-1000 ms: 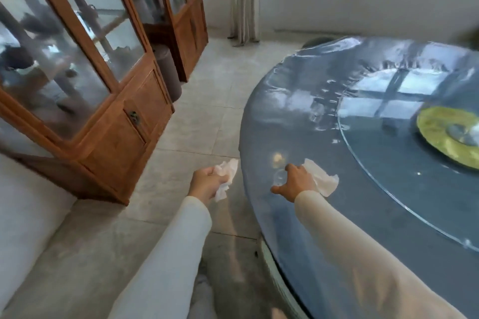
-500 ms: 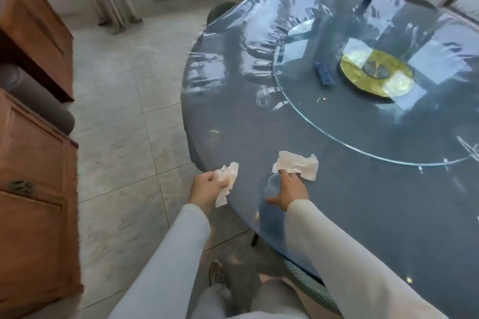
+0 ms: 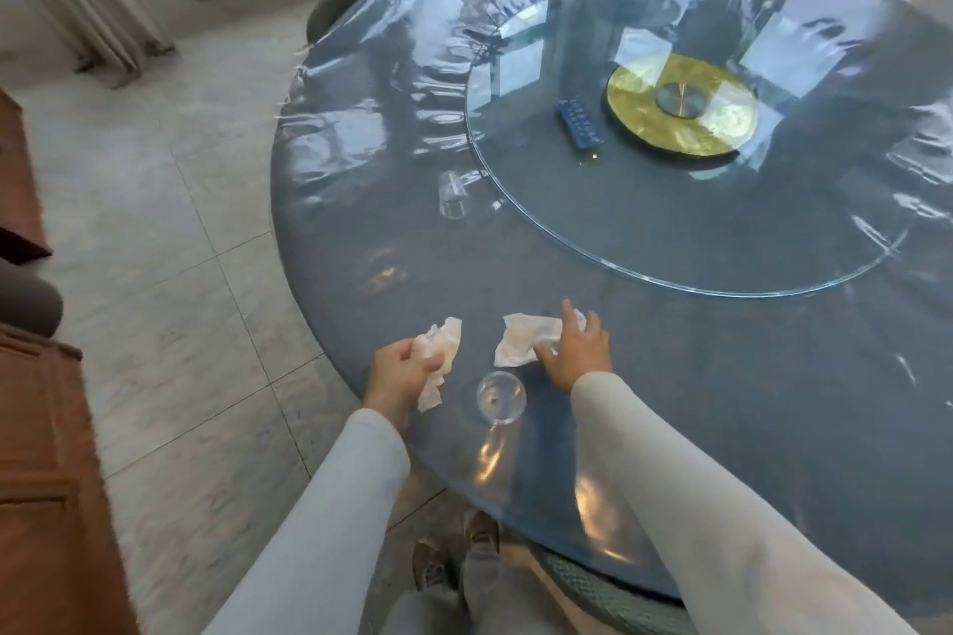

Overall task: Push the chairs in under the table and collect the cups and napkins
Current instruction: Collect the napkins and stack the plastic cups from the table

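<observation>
Gripping a crumpled napkin [image 3: 442, 343] in the left hand [image 3: 399, 376], just left of the near cup [image 3: 500, 397]. Pressing the open right hand [image 3: 580, 351] on a flat napkin [image 3: 518, 343] just beyond that cup. Could tip it off the counter [image 3: 722, 402] when raking back.

Long cream sleeves [image 3: 330, 505]; grey trousers [image 3: 487, 598]; brown shoes [image 3: 432, 568].

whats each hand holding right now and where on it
The left hand grips a crumpled napkin by its middle. The right hand holds nothing: it lies open on the right end of the second napkin.
</observation>
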The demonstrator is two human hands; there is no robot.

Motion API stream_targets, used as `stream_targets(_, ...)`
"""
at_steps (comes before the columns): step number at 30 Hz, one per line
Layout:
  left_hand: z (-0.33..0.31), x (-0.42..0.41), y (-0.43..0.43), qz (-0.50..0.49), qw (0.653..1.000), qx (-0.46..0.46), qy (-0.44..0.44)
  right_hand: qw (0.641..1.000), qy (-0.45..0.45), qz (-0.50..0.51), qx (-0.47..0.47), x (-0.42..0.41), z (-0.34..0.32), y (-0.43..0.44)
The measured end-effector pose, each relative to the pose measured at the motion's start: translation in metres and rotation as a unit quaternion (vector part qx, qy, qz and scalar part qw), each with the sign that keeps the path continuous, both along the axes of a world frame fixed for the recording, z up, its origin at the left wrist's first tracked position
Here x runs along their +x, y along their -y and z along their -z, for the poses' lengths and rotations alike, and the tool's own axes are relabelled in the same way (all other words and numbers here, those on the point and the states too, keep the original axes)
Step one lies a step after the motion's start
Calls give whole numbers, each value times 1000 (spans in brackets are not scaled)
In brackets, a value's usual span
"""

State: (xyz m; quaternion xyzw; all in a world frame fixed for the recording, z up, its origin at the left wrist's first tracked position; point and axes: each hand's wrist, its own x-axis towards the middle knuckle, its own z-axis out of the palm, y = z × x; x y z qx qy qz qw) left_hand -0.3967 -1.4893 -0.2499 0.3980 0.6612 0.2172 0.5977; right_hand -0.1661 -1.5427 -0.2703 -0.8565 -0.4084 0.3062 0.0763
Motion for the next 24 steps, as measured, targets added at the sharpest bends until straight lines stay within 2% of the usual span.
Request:
stream_targets(5, 4, 12, -8, -2, 1000, -10, -3, 999, -17, -18, -34, 2, 17, -16)
stream_targets(11, 0, 23, -19, -11, 1000, -11, -10, 999, -31, 1, -15, 9, 26, -20)
stream_targets(15, -2, 28, -28, -14, 1000, -1, -17, 989, -120, 50, 70, 9, 9, -28)
stream_targets(19, -10, 43, -35, -1, 1000, 1, -24, 975, -172, 8, 138, -9, -18, -48)
stream_targets(22, -15, 56, -39, -3, 1000, -15, 9, 961, -219, -3, 168, -29, -32, -62)
stream_targets(24, -17, 61, -42, -17, 997, -44, 61, 953, -245, 2, 179, -41, -36, -69)
